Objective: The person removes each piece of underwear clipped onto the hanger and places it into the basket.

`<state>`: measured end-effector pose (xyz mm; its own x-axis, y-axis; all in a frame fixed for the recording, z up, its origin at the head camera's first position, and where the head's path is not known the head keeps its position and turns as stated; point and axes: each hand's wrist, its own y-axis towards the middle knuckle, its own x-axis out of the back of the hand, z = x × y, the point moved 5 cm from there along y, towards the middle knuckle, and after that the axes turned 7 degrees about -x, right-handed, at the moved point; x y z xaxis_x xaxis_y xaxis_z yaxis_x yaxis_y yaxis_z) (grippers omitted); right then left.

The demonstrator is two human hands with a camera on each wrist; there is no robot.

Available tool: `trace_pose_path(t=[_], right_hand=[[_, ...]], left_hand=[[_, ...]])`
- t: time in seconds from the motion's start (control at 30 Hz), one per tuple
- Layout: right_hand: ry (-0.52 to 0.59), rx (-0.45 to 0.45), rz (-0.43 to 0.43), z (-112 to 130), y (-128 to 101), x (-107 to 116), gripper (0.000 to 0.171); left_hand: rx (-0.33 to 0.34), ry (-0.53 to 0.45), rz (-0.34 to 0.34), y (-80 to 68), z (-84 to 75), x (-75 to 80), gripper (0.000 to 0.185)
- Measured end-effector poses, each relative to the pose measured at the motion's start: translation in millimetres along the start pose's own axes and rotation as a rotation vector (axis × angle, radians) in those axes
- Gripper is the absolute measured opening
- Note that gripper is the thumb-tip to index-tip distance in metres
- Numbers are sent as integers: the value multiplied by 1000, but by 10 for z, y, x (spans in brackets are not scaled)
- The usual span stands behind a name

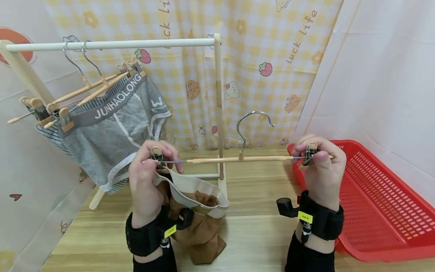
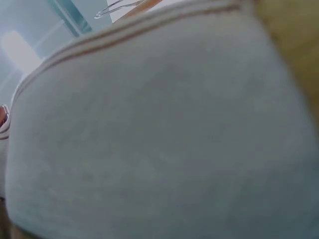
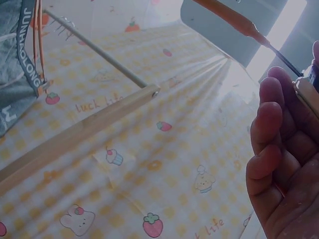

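A wooden clip hanger with a metal hook is stretched level between both hands above the table. My left hand pinches the clip at its left end. From that end hangs a pair of brown underpants, its pale waistband filling the left wrist view. Whether the clip's jaws bite the waistband is hidden by the fingers. At the other end my right hand pinches the second clip, with no cloth visible at it. The right wrist view shows this hand's curled fingers beside the hanger's metal rod.
A wooden rack with a white rail stands at the left and back. Two hangers on it carry grey underpants and a striped pair behind. A red plastic basket sits at the right on the wooden table.
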<state>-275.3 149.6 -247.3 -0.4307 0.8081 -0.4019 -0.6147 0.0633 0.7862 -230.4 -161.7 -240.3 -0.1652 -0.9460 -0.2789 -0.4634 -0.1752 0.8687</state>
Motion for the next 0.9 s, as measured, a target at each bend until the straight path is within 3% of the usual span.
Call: trace_pose_path(t=[0.2,0.37,0.5,0.73,0.9], right_hand=[[-2,-1,-3,29,25,-15,37],[-29,-16,30,25,26,-21,38],[-52,-39,53,24,11,-4,37],[-101,-42,30,18,-13,43,40],[-120,-28,18,-9,-4,59,45]], left_hand=[[-40,12,-19,20,-58,-9,45],[-23,-7,-83,4,-57,19,46],[7,-17,-88,-21,-40,38,45],[28,63,26,-39,-32,74,42],[30,54,121,-26,-36,74,42]])
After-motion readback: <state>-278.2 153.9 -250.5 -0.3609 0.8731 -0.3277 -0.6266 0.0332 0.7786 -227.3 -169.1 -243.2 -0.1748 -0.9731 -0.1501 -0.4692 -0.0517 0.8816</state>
